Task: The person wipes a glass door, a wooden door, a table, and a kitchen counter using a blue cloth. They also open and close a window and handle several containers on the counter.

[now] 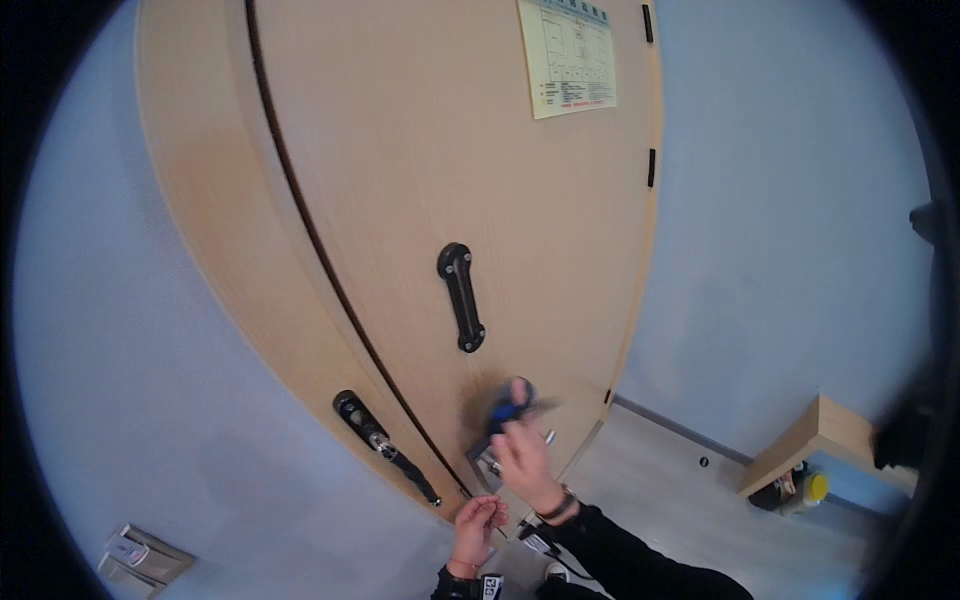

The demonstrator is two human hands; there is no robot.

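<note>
A light wood-veneer door [480, 187] with a black pull handle [463, 300] stands before me. My right hand [527, 457] is low on the door and grips a blue and black object [504, 412]. Motion blur hides what kind of object it is. A grey metal lock fitting [484, 465] shows partly behind that hand. My left hand [476, 525] is lower, by the door's dark edge gap, with its fingers curled and thumb and fingertips close together. Whether something small is between them cannot be told.
A black lever handle [386, 446] is mounted left of the gap. A printed floor-plan sheet [576, 60] hangs on the door. At right, a low wooden shelf unit [817, 435] holds a yellow-lidded container [814, 491]. A switch plate [142, 559] is at lower left.
</note>
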